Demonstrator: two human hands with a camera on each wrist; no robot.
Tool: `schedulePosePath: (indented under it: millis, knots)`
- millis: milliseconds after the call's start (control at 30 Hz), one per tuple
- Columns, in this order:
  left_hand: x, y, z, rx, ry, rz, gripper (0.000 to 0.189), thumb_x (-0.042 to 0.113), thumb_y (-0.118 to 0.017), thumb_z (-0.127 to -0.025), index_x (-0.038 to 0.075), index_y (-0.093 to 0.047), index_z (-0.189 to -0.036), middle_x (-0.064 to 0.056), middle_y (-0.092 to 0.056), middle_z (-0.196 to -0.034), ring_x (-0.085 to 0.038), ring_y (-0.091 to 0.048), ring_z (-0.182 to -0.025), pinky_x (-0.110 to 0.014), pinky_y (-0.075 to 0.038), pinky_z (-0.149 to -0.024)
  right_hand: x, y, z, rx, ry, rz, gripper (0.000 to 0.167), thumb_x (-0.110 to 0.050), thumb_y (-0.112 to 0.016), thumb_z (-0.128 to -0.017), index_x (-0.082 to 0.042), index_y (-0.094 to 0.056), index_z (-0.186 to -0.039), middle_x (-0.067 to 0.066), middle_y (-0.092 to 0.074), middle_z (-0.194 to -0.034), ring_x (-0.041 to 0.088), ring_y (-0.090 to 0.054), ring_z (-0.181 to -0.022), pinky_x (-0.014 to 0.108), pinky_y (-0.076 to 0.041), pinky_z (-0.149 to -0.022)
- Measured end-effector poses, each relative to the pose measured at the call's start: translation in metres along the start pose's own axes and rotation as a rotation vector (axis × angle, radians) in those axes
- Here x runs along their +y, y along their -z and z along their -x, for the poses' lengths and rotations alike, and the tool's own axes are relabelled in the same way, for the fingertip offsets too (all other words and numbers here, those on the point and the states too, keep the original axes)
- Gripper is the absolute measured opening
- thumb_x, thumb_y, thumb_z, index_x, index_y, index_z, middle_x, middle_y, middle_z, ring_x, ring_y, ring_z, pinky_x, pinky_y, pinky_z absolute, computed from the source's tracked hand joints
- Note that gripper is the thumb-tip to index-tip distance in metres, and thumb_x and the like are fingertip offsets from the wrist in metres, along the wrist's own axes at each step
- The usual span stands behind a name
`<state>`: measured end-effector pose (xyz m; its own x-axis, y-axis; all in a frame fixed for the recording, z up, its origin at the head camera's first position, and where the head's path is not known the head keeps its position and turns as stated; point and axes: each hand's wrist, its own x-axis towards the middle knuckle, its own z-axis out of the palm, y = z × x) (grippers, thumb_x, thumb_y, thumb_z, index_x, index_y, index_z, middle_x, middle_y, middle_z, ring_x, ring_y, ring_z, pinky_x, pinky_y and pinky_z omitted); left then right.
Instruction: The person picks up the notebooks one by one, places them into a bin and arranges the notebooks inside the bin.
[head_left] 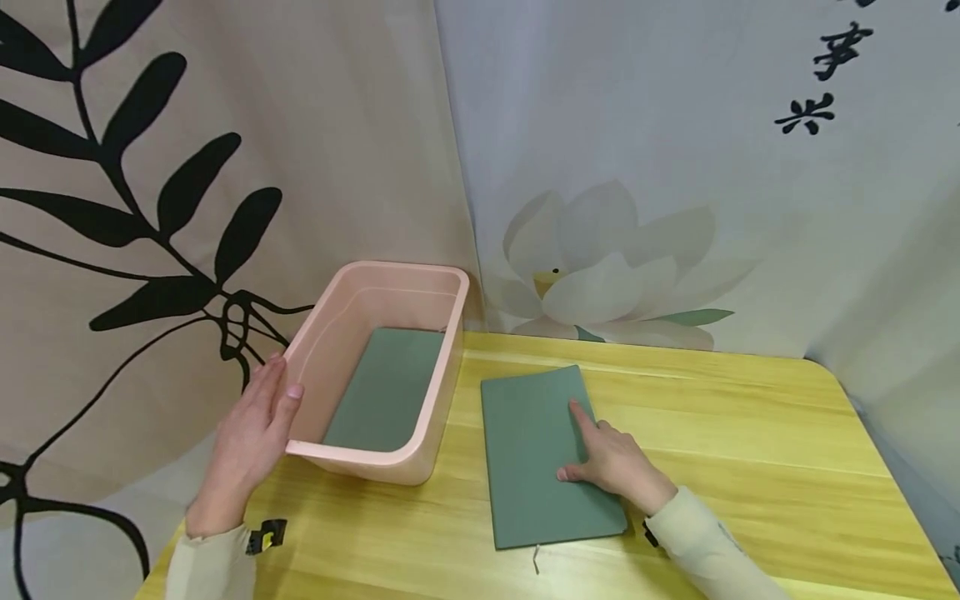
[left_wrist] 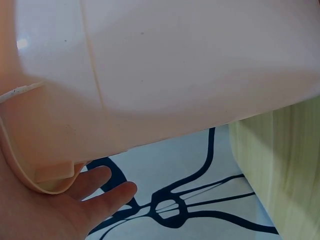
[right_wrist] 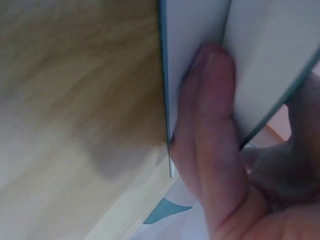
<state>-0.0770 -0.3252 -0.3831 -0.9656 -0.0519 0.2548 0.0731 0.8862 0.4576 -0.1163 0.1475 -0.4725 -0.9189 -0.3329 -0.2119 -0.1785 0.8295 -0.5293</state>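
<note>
A grey-green soft-covered notebook [head_left: 532,467] lies on the table with a ribbon end [head_left: 536,560] poking out at its near edge. My right hand [head_left: 618,462] is at its right edge, index finger and thumb over the cover. In the right wrist view, other fingers [right_wrist: 212,110] are tucked in among the white pages [right_wrist: 272,55], holding the upper part lifted. My left hand [head_left: 251,429] rests against the near left rim of a pink plastic bin [head_left: 423,462], its fingers extended along the outside. Inside the bin a flat grey-green, notebook-like piece [head_left: 390,387] covers much of the bottom.
The yellow wood-grain table [head_left: 750,467] runs under the bin and notebook. Behind stand curtains, one with black leaf shapes [head_left: 183,183], the other with a pale lotus print [head_left: 600,267]. In the left wrist view the table edge [left_wrist: 280,150] shows below the bin.
</note>
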Motion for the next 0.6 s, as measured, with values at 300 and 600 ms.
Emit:
schedulePosePath:
  millis: [300, 600]
  knots:
    - [0.0014, -0.0007, 0.0002, 0.002, 0.012, -0.029, 0.066, 0.041, -0.036, -0.113, -0.008, -0.032, -0.158, -0.029, -0.028, -0.164, -0.051, -0.024, -0.151, -0.074, -0.027, -0.112, 0.0025, 0.0027, 0.0014, -0.035, 0.008, -0.03, 0.106, -0.035, -0.09, -0.081, 0.002, -0.03, -0.16, 0.035, -0.062, -0.126, 0.043, -0.064, -0.109, 0.058, -0.054, -0.088]
    - [0.0005, 0.0001, 0.0001, -0.003, 0.014, -0.03, 0.066, 0.04, -0.037, -0.113, -0.009, -0.032, -0.157, -0.029, -0.029, -0.164, -0.052, -0.024, -0.151, -0.073, -0.027, -0.112, 0.0042, 0.0006, 0.005, -0.042, -0.009, -0.071, 0.107, -0.036, -0.088, -0.083, 0.004, -0.027, -0.16, 0.035, -0.064, -0.124, 0.044, -0.065, -0.109, 0.057, -0.055, -0.088]
